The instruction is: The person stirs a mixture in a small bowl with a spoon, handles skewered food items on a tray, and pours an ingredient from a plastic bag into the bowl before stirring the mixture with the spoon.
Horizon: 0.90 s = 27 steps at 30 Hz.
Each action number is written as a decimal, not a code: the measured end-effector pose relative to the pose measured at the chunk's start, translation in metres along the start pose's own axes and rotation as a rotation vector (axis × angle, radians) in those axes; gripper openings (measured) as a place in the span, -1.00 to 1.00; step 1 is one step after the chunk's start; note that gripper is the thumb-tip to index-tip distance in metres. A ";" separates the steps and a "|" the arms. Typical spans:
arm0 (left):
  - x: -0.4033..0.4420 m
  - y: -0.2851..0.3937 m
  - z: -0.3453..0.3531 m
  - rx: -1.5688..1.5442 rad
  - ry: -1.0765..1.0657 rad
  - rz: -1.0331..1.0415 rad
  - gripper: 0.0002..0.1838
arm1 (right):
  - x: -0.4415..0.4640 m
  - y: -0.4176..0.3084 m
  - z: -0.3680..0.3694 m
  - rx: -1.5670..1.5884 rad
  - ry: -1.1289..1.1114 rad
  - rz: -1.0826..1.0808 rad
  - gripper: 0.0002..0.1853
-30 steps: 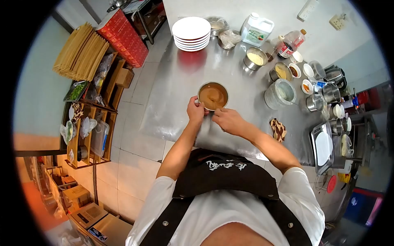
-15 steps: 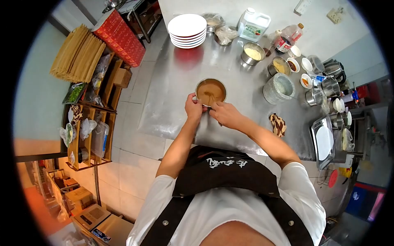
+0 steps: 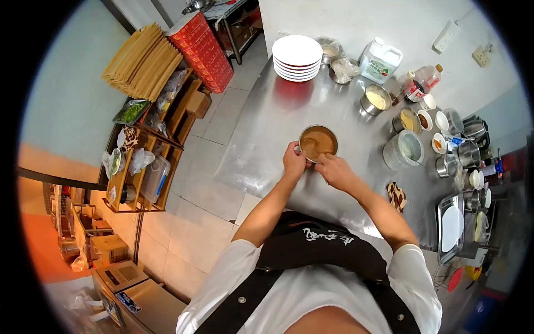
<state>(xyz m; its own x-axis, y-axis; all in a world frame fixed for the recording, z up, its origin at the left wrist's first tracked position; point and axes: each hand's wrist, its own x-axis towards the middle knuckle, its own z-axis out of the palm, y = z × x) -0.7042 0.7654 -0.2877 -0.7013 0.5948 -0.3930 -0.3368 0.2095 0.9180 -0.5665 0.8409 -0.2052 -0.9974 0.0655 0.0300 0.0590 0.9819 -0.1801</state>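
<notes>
A round metal bowl [image 3: 337, 140] on the steel table is partly filled with smooth brown sauce [image 3: 319, 138]. At its near left edge, my left hand [image 3: 295, 161] is closed on the rim. My right hand [image 3: 337, 172] is closed around a thin utensil at the near right side. The utensil's lower end dips into the sauce, so its kind is hidden; a short bit of handle shows below the fist. Swirl marks run across the sauce's surface.
White plates [image 3: 297, 51] are stacked at the back of the steel table [image 3: 253, 150]. A stone mortar [image 3: 396, 157], a patterned cloth [image 3: 396, 197] and a metal tray [image 3: 441, 253] lie to the right, with several small bowls. Left stands a wooden shelf [image 3: 181, 131].
My view has turned left, so the table and bowl appear farther right. Both hands keep their grips, while the utensil and the swirl in the sauce have shifted.
</notes>
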 end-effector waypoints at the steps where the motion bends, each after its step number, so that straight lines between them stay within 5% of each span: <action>1: 0.000 0.002 0.000 -0.003 -0.003 -0.004 -0.64 | 0.001 0.003 -0.002 -0.015 -0.006 -0.009 -0.91; 27: 0.011 -0.009 0.000 -0.031 -0.025 -0.002 -0.64 | -0.001 0.006 0.004 -0.057 -0.020 0.000 -0.86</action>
<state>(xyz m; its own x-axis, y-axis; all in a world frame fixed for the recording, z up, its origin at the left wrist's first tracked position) -0.7090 0.7699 -0.3007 -0.6848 0.6139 -0.3926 -0.3573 0.1866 0.9152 -0.5650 0.8464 -0.2104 -0.9980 0.0621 0.0098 0.0604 0.9905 -0.1236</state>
